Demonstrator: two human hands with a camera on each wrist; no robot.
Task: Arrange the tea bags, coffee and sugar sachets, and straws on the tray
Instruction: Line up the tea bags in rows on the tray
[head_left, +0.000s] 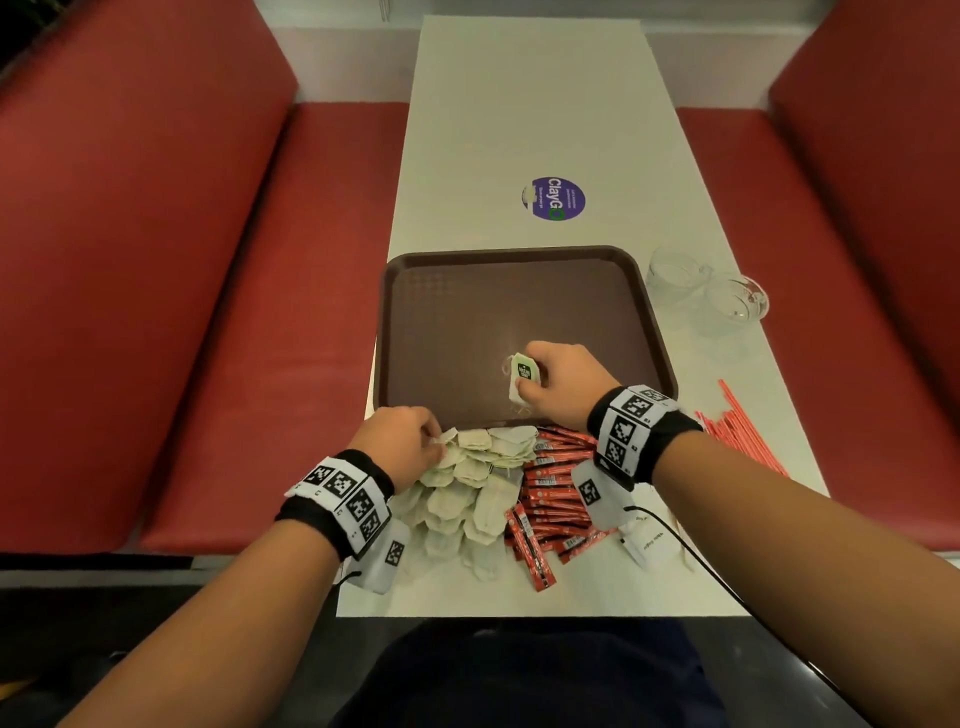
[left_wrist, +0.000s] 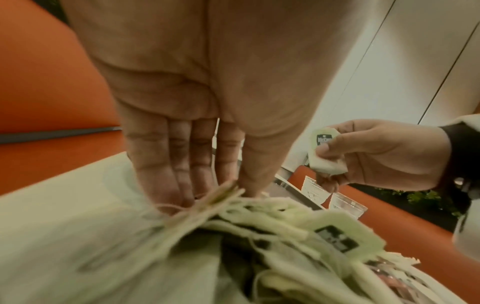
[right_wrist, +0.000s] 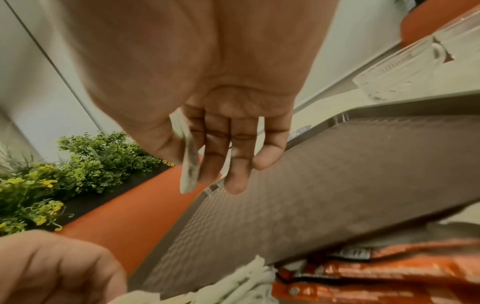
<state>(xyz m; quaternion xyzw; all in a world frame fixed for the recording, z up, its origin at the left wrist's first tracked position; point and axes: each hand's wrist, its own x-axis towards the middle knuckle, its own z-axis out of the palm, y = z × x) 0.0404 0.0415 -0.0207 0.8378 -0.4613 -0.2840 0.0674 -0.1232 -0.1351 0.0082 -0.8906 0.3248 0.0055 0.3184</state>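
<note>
A brown tray (head_left: 524, 275) lies on the white table, bare inside. My right hand (head_left: 558, 376) hovers over its near part and pinches a tea bag (head_left: 522, 376) with a green tag (left_wrist: 323, 138) between thumb and fingers; the same tea bag (right_wrist: 189, 174) hangs beside my fingers in the right wrist view. My left hand (head_left: 410, 439) pinches a tea bag (left_wrist: 221, 195) at the top left of the tea bag pile (head_left: 472, 483) in front of the tray. Red coffee sachets (head_left: 556, 493) lie right of the pile. Red-striped straws (head_left: 743, 431) lie further right.
Two clear glass cups (head_left: 706, 291) stand right of the tray. A round purple sticker (head_left: 555, 198) marks the table beyond it. White sugar sachets (head_left: 652, 543) lie under my right wrist. Red bench seats (head_left: 208, 312) flank the table, and plants (right_wrist: 64, 174) stand beyond.
</note>
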